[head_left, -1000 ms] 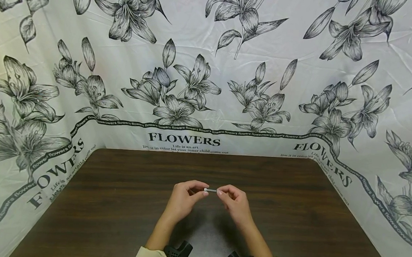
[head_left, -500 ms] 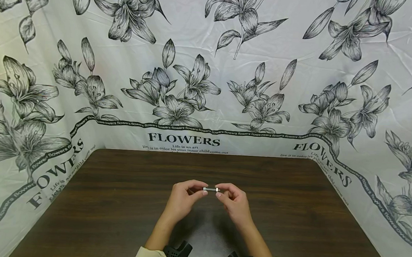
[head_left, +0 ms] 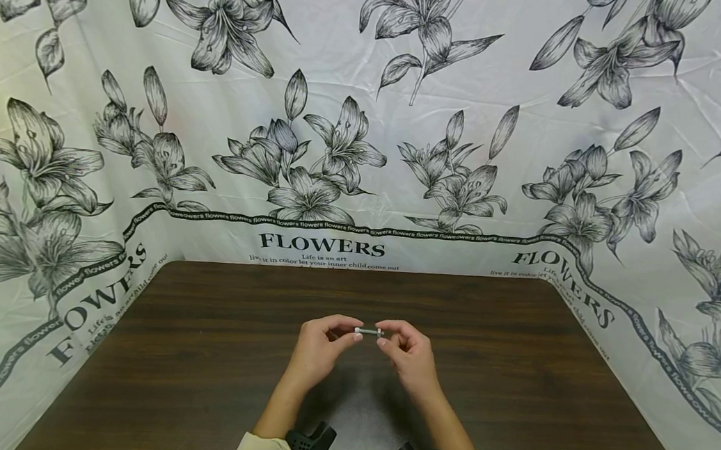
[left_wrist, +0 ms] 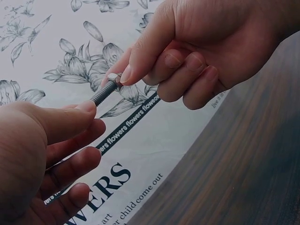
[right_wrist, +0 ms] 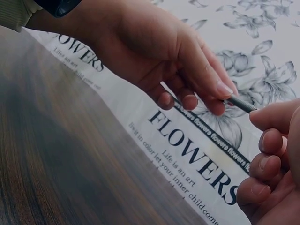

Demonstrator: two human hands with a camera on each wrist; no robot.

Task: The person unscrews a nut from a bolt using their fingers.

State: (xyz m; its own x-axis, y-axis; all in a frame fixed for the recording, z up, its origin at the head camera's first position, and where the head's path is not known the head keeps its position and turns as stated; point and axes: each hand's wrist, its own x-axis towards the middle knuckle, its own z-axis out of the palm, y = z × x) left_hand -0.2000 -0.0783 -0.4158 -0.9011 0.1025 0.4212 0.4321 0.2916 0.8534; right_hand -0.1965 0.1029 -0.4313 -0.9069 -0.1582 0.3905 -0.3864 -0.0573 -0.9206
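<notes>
The table [head_left: 201, 353] is dark brown — wood-grained, round-cornered.

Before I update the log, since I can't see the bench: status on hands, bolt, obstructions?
Left hand pinches bolt by one end. Right hand pinches nut near the other. Nothing visible in the way.

From above, behind and well back, the head view looks forward and down on the left grip [head_left: 323, 346] and right grip [head_left: 413, 354]. Each wrist view sits close to its own grip, angled toward the other; both share the bolt [left_wrist: 104, 93] between.
</notes>
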